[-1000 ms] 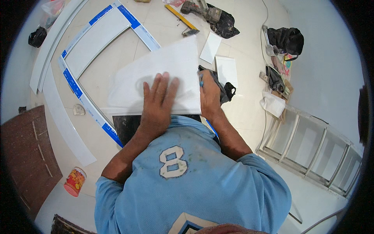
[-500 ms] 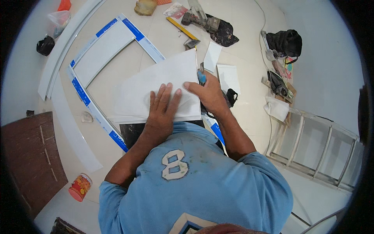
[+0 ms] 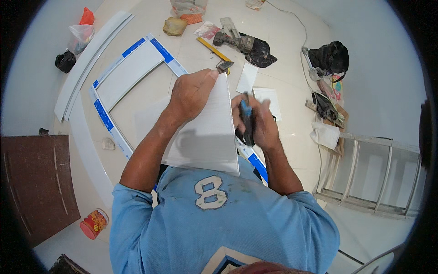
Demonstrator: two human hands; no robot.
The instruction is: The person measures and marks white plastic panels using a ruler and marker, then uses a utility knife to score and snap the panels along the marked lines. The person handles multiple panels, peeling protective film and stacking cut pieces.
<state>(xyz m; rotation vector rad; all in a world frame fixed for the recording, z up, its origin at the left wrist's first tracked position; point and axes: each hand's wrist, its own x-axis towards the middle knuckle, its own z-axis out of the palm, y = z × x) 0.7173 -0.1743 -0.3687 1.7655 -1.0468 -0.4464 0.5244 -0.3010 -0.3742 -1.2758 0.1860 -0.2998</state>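
Observation:
A white panel (image 3: pixel 205 142) leans across my lap, its near edge against my blue shirt. My left hand (image 3: pixel 192 95) is closed over the panel's far edge, close to the right corner, with the thumb on top. Just off the panel's right edge, my right hand (image 3: pixel 264 125) grips a black-and-blue hand tool (image 3: pixel 247 119), held roughly upright. Motion smears some of the right fingers, and the tool's exact kind cannot be made out. Beneath and beyond the panel lies a white frame (image 3: pixel 104 116) with blue protective film.
A cordless drill (image 3: pixel 235 42) and a yellow-bladed square (image 3: pixel 213 48) lie beyond the panel. White offcuts (image 3: pixel 247 77) are nearby. Long white strips (image 3: pixel 86 68) and a red tub (image 3: pixel 94 223) are on the left. At right, a ladder (image 3: pixel 369 176) lies near a black bag (image 3: pixel 332 59).
My left hand has gone from lying flat on the panel to gripping its far edge. The panel has tipped and shifted toward me. My right hand has left the panel's edge, carrying the tool.

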